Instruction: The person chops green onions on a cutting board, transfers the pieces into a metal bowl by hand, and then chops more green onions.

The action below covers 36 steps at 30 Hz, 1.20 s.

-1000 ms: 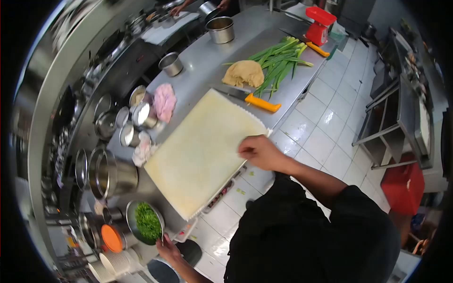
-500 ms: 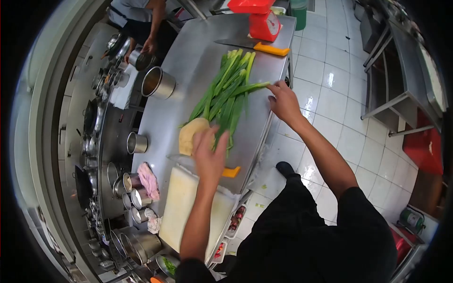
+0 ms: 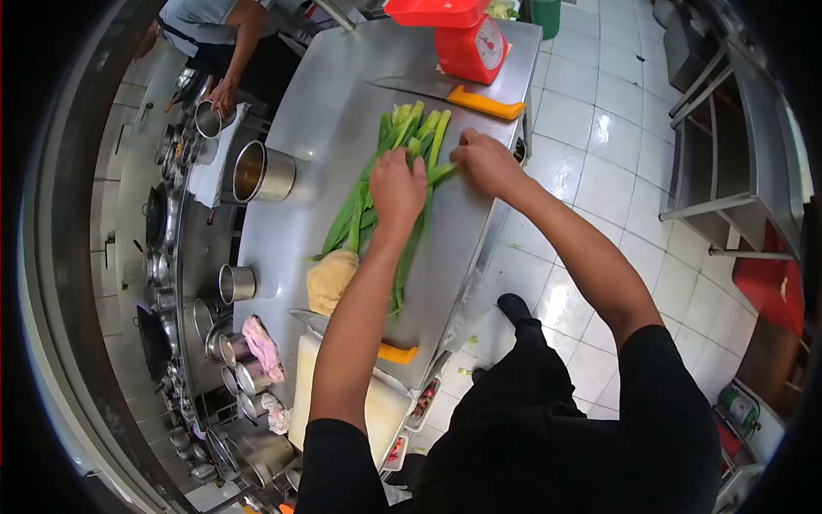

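A bunch of leeks (image 3: 349, 219) lies lengthwise on the steel table, pale ends pointing away and green leaves toward me. My left hand (image 3: 399, 190) is over the middle of the bunch, fingers curled down onto the stalks; the fingertips are partly hidden. With fingers pinched together, my right hand (image 3: 486, 163) holds the end of one leek that sticks out to the right. A rounded tan lump (image 3: 332, 281) sits by the leaf ends, left of my left forearm. Beyond the bunch lies a large knife with a yellow handle (image 3: 485, 103).
Under my left forearm are a second yellow-handled knife (image 3: 397, 353) and a white cutting board (image 3: 373, 420). A red scale (image 3: 471, 51) stands at the far end. Metal pots (image 3: 276, 175) line the left side. Another person (image 3: 227, 43) handles a pot at upper left.
My left hand has moved forward from beside the tan lump onto the leeks. My right hand has come left toward it with the leek end. The other person's pot has shifted left.
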Motion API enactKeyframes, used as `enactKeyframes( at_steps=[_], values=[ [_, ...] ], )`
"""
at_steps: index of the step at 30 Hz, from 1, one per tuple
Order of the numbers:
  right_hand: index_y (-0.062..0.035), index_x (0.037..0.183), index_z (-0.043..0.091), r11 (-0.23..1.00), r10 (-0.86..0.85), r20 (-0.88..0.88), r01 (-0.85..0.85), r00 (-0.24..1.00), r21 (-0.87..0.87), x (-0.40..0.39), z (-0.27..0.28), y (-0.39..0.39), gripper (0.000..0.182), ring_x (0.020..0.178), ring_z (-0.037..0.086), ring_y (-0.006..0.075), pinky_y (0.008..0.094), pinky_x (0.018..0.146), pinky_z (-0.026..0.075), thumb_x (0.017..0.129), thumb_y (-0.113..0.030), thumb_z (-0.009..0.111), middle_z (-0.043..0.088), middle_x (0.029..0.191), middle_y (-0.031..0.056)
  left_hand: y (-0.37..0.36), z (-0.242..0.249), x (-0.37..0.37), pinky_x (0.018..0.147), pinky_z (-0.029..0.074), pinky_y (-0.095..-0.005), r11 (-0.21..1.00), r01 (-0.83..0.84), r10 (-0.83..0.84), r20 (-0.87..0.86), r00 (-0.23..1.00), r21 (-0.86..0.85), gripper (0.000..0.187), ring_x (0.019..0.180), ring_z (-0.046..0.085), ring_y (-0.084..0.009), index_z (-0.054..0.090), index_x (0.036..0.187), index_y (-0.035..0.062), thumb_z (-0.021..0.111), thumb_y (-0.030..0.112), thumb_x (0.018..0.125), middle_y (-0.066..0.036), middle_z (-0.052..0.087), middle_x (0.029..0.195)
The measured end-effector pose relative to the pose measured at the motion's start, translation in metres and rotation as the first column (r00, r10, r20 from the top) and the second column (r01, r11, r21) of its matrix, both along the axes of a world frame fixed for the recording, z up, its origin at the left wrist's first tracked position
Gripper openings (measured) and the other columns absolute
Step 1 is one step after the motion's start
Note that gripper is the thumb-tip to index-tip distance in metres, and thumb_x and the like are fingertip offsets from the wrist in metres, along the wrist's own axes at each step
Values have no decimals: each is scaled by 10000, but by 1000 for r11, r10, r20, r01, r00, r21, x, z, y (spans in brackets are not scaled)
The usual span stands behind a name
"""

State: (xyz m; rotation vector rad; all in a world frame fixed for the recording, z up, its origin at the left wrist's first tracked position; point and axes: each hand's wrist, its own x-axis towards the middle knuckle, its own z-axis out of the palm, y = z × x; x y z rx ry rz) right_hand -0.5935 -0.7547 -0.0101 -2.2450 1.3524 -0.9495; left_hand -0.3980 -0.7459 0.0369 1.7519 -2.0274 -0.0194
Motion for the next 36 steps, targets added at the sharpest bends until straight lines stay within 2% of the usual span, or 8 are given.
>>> enactKeyframes(
  at_steps=[7, 10, 14, 18, 21, 26, 32, 36],
  values=[
    [-16, 913, 696, 984, -165, 220, 177, 961, -35, 38, -9, -43, 135, 900, 658, 437, 527, 792, 536, 788, -19, 646, 584, 1028, 252, -75, -10, 7, 1047, 438, -484, 991, -101, 102, -7, 995, 83, 485, 1267, 529, -417, 658, 1174, -23, 787, 324, 860, -225, 600, 1308],
    [4, 879, 648, 938, -347, 318, 324, 882, 126, 46, -9, -35, 111, 853, 667, 476, 565, 769, 538, 793, -52, 688, 652, 917, 288, -85, -10, 12, 1181, 346, -460, 901, 24, 129, -322, 938, 432, 1079, 1466, 343, -436, 425, 1476, -80, 894, 528, 718, -262, 390, 1556],
    [56, 1056, 697, 917, -354, 352, 247, 866, 314, 43, -9, -33, 271, 867, 720, 426, 467, 801, 579, 815, -66, 721, 715, 872, 283, -104, -24, 24, 1272, 202, -456, 782, 122, 100, -317, 943, 611, 1709, 1573, 144, -419, -75, 1593, -110, 966, 659, 477, -337, 127, 1669],
    [93, 1206, 669, 618, -464, 579, -224, 670, 754, 30, -2, -50, 323, 846, 747, 267, 368, 792, 622, 906, -25, 655, 744, 912, 184, -110, -9, 6, 1200, 344, -380, 759, -63, 123, -48, 991, 648, 1663, 1486, 379, -372, -75, 1566, -160, 1005, 536, 510, -345, 319, 1592],
    [94, 1326, 591, 506, -550, 682, -457, 482, 731, 15, -4, -51, 388, 867, 711, 188, 328, 794, 632, 950, -1, 605, 714, 998, 118, -105, -5, -3, 1175, 380, -430, 766, -117, 130, 26, 991, 633, 1600, 1433, 441, -396, 70, 1591, -99, 1006, 521, 450, -341, 380, 1544],
    [64, 1419, 519, 556, -480, 633, -347, 608, 755, 28, 7, -43, 479, 892, 707, 196, 335, 790, 627, 958, -32, 604, 701, 1076, 135, -117, -4, 0, 959, 555, -380, 664, 87, 111, -213, 971, 742, 966, 1118, 710, -326, 595, 1354, -51, 956, 294, 526, -236, 732, 1150],
    [47, 1355, 581, 640, -560, 668, -257, 490, 724, 12, 11, -16, 441, 824, 709, 186, 320, 715, 601, 929, -53, 631, 719, 1012, 131, -89, 3, -12, 846, 567, -389, 898, -68, 104, -60, 993, 435, 516, 909, 745, -275, 725, 1066, -8, 887, 149, 602, -151, 764, 973],
    [50, 1335, 594, 633, -623, 668, -240, 406, 736, -9, 30, 15, 436, 869, 722, 199, 309, 751, 596, 923, -79, 657, 735, 1027, 127, -75, 52, -1, 852, 569, -410, 938, 19, 87, -290, 953, 345, 535, 971, 740, -306, 689, 1083, -27, 887, 138, 614, -179, 761, 1042]
  ],
)
